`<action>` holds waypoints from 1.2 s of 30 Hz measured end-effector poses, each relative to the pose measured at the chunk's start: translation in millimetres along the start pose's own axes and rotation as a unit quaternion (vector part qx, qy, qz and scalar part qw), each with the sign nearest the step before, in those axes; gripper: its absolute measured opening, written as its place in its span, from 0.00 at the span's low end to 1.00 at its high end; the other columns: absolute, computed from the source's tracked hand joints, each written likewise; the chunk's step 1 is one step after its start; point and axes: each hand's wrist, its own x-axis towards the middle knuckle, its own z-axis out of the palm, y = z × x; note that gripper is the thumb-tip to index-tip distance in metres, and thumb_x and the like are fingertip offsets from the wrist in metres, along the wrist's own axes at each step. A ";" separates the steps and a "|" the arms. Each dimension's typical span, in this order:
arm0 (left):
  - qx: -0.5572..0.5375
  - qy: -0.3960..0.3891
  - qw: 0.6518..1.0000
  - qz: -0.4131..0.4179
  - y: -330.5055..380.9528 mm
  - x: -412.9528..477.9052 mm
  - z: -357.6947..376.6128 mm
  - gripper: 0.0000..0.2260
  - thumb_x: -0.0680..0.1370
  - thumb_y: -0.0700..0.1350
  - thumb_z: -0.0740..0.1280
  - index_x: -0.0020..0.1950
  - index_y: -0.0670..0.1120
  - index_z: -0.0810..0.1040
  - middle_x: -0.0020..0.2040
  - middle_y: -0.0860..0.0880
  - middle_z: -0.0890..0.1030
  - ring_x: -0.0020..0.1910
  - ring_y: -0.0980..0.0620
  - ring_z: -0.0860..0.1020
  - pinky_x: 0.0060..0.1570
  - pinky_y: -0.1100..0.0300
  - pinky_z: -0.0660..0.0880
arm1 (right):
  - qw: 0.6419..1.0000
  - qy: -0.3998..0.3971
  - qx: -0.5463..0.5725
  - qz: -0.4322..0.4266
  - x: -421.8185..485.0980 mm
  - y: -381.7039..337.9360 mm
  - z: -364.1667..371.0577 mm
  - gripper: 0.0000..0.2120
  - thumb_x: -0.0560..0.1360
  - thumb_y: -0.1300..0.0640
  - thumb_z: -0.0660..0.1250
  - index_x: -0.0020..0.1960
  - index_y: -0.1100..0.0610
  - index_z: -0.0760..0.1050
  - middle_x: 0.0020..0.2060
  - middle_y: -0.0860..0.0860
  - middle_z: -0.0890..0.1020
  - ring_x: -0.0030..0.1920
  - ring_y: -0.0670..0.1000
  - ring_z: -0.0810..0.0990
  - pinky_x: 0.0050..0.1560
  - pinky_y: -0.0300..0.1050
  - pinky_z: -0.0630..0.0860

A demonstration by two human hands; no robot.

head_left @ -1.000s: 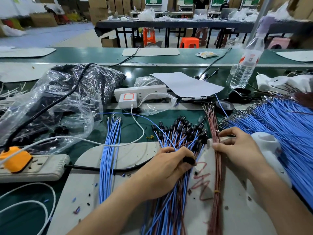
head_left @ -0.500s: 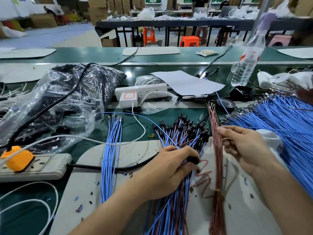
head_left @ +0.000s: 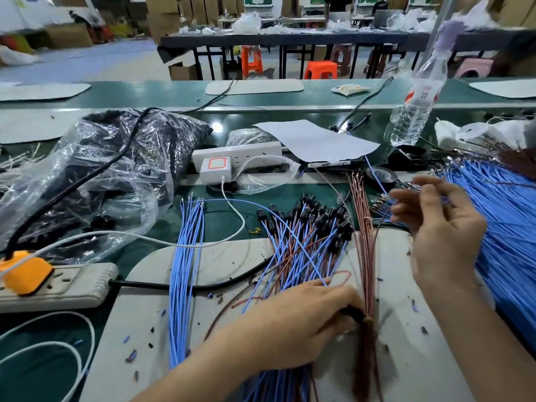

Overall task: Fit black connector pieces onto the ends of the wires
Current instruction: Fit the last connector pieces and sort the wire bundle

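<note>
Left hand (head_left: 301,323) rested on the white mat (head_left: 139,343), its grip closed on one black connector piece (head_left: 352,312) beside the brown wire bundle (head_left: 366,245). Right hand (head_left: 438,227) hovered by the blue wire pile (head_left: 510,233), fingers curled. Whether that grip held a wire could not be told.

An assembly workshop: long green benches (head_left: 174,94), wire bundles (head_left: 499,227), stacked cartons (head_left: 162,13).
</note>
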 end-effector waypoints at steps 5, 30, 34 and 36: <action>-0.167 0.188 0.967 -0.040 -4.8 -1.2 -7.6 0.08 0.80 0.39 0.58 0.56 0.50 0.73 0.54 0.46 0.81 0.53 0.52 0.81 0.54 0.56 0.77 | 0.996 0.057 0.061 -0.039 -3.9 -7.8 1.2 0.07 0.81 0.56 0.54 0.49 0.48 0.69 0.29 0.49 0.81 0.24 0.49 0.75 0.27 0.37 0.72; -0.079 0.196 0.976 -0.044 -12.5 -0.4 -2.6 0.09 0.79 0.38 0.62 0.58 0.43 0.76 0.55 0.49 0.81 0.56 0.53 0.79 0.56 0.56 0.74 | 0.955 -0.155 0.036 0.251 -21.7 5.1 18.3 0.12 0.83 0.56 0.54 0.46 0.56 0.73 0.37 0.58 0.85 0.28 0.53 0.81 0.26 0.40 0.77; -0.069 0.235 0.968 -0.052 -11.2 0.2 -3.6 0.09 0.79 0.42 0.62 0.58 0.46 0.77 0.54 0.54 0.82 0.54 0.51 0.79 0.54 0.51 0.75 | 0.959 -0.145 0.094 0.225 -18.9 0.0 18.0 0.13 0.83 0.51 0.51 0.48 0.52 0.73 0.34 0.57 0.84 0.28 0.54 0.82 0.27 0.41 0.78; -0.040 0.247 0.967 -0.046 -10.2 0.6 -3.7 0.08 0.79 0.45 0.62 0.57 0.47 0.78 0.51 0.58 0.80 0.50 0.49 0.76 0.51 0.53 0.74 | 0.959 -0.113 0.124 0.229 -17.5 -0.2 17.4 0.14 0.83 0.50 0.51 0.48 0.52 0.74 0.30 0.55 0.83 0.25 0.52 0.79 0.27 0.39 0.77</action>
